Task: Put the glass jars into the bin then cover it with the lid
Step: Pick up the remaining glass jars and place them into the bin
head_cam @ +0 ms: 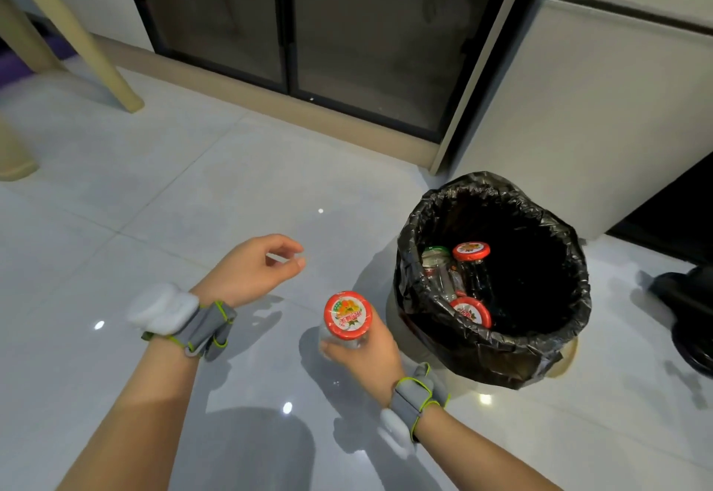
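The right hand (372, 355) grips a clear glass jar with a red printed cap (348, 317) just left of the black-lined round bin (497, 340) (three jars inside); the left hand (250, 272) hangs empty, loosely curled. Dropped carelessly, glass could crack against glass.

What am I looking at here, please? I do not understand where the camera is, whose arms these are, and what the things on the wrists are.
There is no machine; a person works with bare hands. The single picture comes from a camera worn on the head, looking down at a tiled floor. The right hand holds a glass jar with a red lid. The left hand is empty, fingers loosely curled. Grey straps with white blocks sit on both wrists; their purpose does not show. Beside the right hand stands a bin lined with a black bag, already holding several jars. No bin lid is visible.
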Available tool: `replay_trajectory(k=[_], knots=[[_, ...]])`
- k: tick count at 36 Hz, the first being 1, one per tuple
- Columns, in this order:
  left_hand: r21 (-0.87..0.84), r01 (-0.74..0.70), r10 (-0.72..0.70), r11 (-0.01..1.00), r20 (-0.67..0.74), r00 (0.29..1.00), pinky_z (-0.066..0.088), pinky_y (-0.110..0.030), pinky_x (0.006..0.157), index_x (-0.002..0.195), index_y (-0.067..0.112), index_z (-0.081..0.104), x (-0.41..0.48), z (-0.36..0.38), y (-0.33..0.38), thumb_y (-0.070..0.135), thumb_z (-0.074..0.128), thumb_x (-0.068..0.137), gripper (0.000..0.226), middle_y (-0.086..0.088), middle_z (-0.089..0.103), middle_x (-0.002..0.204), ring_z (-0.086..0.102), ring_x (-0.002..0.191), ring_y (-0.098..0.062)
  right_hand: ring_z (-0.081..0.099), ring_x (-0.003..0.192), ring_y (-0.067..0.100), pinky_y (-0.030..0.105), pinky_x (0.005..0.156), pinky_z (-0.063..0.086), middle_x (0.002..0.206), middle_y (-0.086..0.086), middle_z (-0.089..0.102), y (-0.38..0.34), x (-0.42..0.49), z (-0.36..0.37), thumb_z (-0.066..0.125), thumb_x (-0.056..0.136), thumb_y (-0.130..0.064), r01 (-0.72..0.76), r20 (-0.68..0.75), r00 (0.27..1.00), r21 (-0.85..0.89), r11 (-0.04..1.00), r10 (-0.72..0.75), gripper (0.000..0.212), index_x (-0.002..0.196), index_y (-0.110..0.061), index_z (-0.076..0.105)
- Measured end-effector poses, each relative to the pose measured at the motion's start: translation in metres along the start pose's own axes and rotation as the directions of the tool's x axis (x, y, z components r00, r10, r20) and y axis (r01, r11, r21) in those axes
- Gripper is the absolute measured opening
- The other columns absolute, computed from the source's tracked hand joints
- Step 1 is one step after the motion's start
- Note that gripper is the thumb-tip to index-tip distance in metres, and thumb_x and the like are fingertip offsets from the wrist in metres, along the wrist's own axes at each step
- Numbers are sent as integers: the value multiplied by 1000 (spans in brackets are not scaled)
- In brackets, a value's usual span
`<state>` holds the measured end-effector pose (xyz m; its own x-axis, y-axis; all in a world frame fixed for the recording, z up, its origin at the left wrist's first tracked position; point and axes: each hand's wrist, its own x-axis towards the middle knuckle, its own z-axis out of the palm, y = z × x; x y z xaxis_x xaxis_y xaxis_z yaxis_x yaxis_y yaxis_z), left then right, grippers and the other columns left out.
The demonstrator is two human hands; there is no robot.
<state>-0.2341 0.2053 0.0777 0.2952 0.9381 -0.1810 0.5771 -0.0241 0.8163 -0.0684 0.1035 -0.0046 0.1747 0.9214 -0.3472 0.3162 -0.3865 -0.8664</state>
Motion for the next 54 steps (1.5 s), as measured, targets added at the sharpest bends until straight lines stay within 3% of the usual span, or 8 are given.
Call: replay_trajectory(k=[5,10,15,19,23,28,34,54], knots=[[11,-22,23,1000,-25,999,43,-27,80,105,16,64,1,-3,12,21,60,85,21,-7,66,107,61,89,-18,66,95,5,23,89,53,102,-9,70,-47,-25,-19,81,65,-23,142,29,989,94,985,-146,48,107,-29,59],[-40,-96,95,995,-12,995,45,-30,85,95,32,61,6,7,48,29,59,86,10,-2,66,106,61,92,-15,66,97,3,21,90,52,101,-8,70,-94,-47,-69,81,66,-18,302,-31,953,182,936,-302,44,104,-29,61],[-31,-160,160,987,6,987,46,-32,92,106,23,59,11,32,83,24,60,86,20,-7,64,114,62,96,-19,65,105,9,26,95,52,110,-2,70,-122,-50,-125,82,68,-15,396,-105,917,136,908,-384,54,116,-15,59],[15,-215,215,976,7,977,42,-30,92,117,21,56,14,59,112,26,57,87,31,-4,59,118,57,107,-20,65,102,4,13,88,51,108,-5,70,-129,-50,-174,83,68,-20,406,-180,904,79,910,-388,53,115,-16,61],[26,-253,252,967,31,967,39,-32,98,125,29,49,13,80,128,32,55,87,39,1,50,124,47,120,-18,64,103,6,22,93,49,110,-5,70,-123,-39,-205,83,67,-22,352,-227,913,17,936,-340,54,116,-18,61],[153,-317,313,936,50,948,32,-30,103,133,26,43,16,101,139,39,54,87,49,-6,47,135,41,128,-20,62,93,1,1,77,46,103,-8,67,-105,-20,-232,83,68,-15,268,-212,940,-24,963,-267,50,111,-22,58],[247,-287,285,925,43,957,30,-36,109,136,28,37,25,121,136,40,51,88,52,-6,39,141,34,132,-27,63,106,17,40,100,49,114,-2,69,-71,11,-244,85,58,-31,109,-179,972,-220,969,-150,67,119,-23,58],[474,-251,270,844,28,962,14,-52,117,141,29,27,41,150,115,58,29,79,68,-8,19,155,5,144,-31,63,108,25,37,94,52,115,7,68,-51,75,-229,83,62,-23,-83,71,979,-718,691,191,58,115,-14,63]])
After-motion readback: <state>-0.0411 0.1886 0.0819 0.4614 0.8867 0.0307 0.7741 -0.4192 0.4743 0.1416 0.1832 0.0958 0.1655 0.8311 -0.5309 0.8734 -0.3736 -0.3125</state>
